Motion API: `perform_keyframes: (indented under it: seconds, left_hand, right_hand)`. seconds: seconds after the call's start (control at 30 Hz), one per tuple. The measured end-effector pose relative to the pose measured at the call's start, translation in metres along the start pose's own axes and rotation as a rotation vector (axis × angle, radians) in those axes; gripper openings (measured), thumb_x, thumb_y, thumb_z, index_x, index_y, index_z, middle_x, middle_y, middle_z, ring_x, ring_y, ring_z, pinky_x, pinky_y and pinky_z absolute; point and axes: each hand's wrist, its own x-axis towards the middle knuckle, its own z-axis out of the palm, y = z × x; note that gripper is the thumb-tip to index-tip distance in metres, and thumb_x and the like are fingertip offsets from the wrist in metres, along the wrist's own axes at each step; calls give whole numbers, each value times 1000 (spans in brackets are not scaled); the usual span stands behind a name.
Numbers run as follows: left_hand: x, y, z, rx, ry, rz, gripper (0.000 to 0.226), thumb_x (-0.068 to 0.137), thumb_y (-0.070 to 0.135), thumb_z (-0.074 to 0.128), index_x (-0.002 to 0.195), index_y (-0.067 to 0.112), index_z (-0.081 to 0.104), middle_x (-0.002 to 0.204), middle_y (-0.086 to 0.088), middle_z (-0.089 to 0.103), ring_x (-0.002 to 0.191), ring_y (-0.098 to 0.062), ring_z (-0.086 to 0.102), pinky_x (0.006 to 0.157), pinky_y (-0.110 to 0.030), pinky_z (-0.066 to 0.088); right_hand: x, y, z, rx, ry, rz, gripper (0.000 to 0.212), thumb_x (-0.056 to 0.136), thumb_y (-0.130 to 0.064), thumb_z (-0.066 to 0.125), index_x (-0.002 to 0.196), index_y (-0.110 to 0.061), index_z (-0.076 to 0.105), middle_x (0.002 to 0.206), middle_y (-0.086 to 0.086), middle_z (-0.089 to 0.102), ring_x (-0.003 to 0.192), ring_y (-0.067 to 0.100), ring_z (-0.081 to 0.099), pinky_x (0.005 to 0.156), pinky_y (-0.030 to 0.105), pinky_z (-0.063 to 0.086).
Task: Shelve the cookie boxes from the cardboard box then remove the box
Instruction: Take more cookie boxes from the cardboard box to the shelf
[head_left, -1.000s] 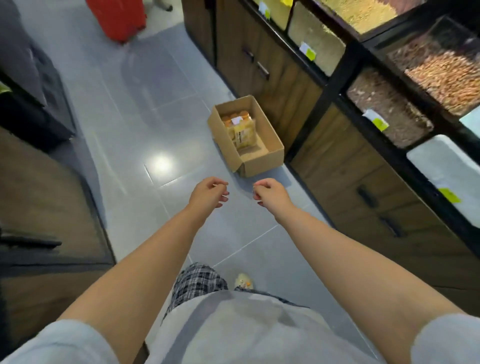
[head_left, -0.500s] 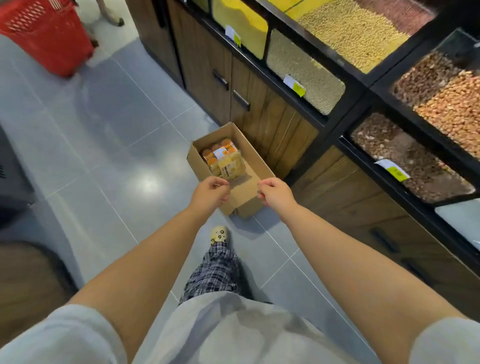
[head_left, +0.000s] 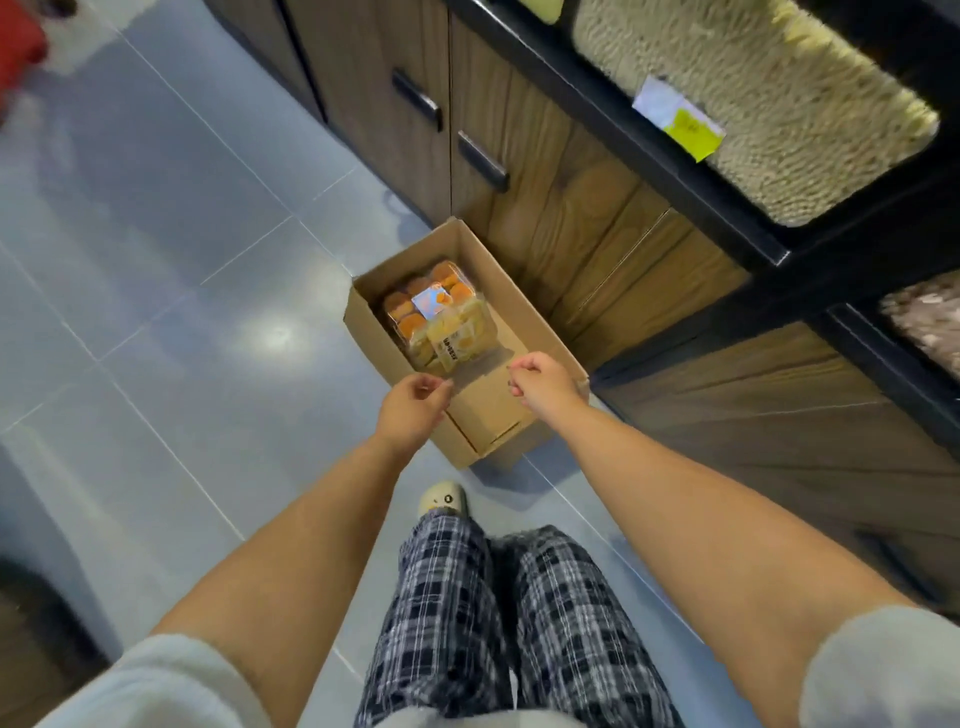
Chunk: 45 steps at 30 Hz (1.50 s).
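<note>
An open cardboard box (head_left: 359, 332) stands on the grey tiled floor against the wooden cabinet. Two clear plastic cookie boxes lie in its far half: one with round orange cookies (head_left: 415, 306), and one with a yellow label (head_left: 462, 338) leaning on it. The near half of the box floor is bare. My left hand (head_left: 410, 410) hovers over the near left rim with fingers loosely curled, holding nothing. Over the near right rim, my right hand (head_left: 545, 384) is likewise loosely curled and holds nothing. Neither hand touches the cookie boxes.
Wooden cabinet doors with black handles (head_left: 480, 161) run along the right. Above them are black-framed bulk bins of grain (head_left: 753, 104) with a yellow price tag (head_left: 688, 127). A red basket (head_left: 15, 47) sits at the far left. My slippered foot (head_left: 444, 496) is just before the box.
I have walked up to the cardboard box and leaned over it. Both hands have moved forward from over the bare floor to above the box's near end.
</note>
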Motion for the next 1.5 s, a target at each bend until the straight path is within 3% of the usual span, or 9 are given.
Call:
perform_keyframes:
  seconds: [0.2, 0.4, 0.5, 0.67, 0.87, 1.03, 1.23, 1.33, 1.5]
  left_hand:
    - [135, -79, 70, -19, -26, 58, 28, 94, 33, 56, 94, 6, 62, 79, -1, 62, 73, -16, 59, 63, -20, 52]
    - [271, -128, 120, 144, 18, 259, 24, 93, 35, 57, 89, 12, 64, 84, -3, 65, 79, -21, 60, 74, -32, 49]
    - [315, -137, 129, 316, 107, 378, 27, 91, 39, 57, 107, 20, 64, 106, -2, 65, 99, -23, 62, 88, -38, 49]
    - [342, -139, 121, 648, 379, 293, 64, 87, 53, 55, 141, 23, 36, 151, -7, 30, 141, -29, 19, 109, -54, 21]
    - [347, -146, 107, 637, 363, 229, 72, 83, 51, 64, 141, 18, 36, 139, -10, 44, 130, -32, 37, 103, -50, 32]
    - [337, -148, 114, 693, 149, 258, 70, 77, 39, 74, 135, 15, 43, 131, -11, 41, 119, -31, 46, 97, -42, 43]
    - [341, -149, 117, 572, 20, 39, 37, 78, 33, 74, 103, 15, 54, 122, -12, 46, 108, -28, 47, 88, -38, 46]
    - [337, -149, 123, 426, -69, 124, 29, 85, 22, 68, 106, 9, 53, 111, -11, 58, 101, -25, 56, 81, -34, 49]
    - [320, -135, 123, 517, -45, 367, 44, 82, 24, 69, 123, 14, 56, 117, -3, 63, 106, -21, 59, 89, -34, 50]
  right_hand:
    - [146, 88, 40, -3, 9, 19, 21, 91, -14, 50, 75, -26, 55, 71, 0, 58, 78, 23, 54, 73, 35, 45]
    - [267, 154, 66, 4, 33, -47, 20, 92, -17, 48, 78, -28, 55, 78, -3, 60, 82, 19, 57, 79, 35, 47]
    - [302, 171, 71, 29, 43, -77, 20, 94, -17, 46, 82, -30, 56, 85, -1, 60, 81, 15, 57, 83, 34, 48]
    - [318, 176, 72, 50, 56, -89, 19, 95, -18, 45, 86, -30, 58, 92, -2, 61, 80, 11, 58, 83, 31, 49]
    - [320, 174, 72, 71, 82, -107, 18, 95, -16, 44, 95, -23, 61, 85, -3, 60, 78, 10, 58, 81, 28, 48]
    - [317, 173, 74, 47, 90, -134, 19, 94, -15, 46, 90, -27, 60, 83, -5, 61, 83, 13, 59, 87, 33, 49]
    - [311, 173, 70, 2, 72, -154, 16, 93, -15, 47, 98, -23, 61, 84, -5, 61, 80, 8, 58, 86, 31, 49]
    - [309, 173, 68, -14, 71, -176, 17, 92, -14, 48, 99, -24, 59, 82, -5, 59, 81, 10, 57, 79, 27, 46]
    - [298, 159, 60, -565, 171, -496, 47, 88, -20, 60, 133, -24, 45, 117, -1, 45, 110, 12, 44, 93, 29, 42]
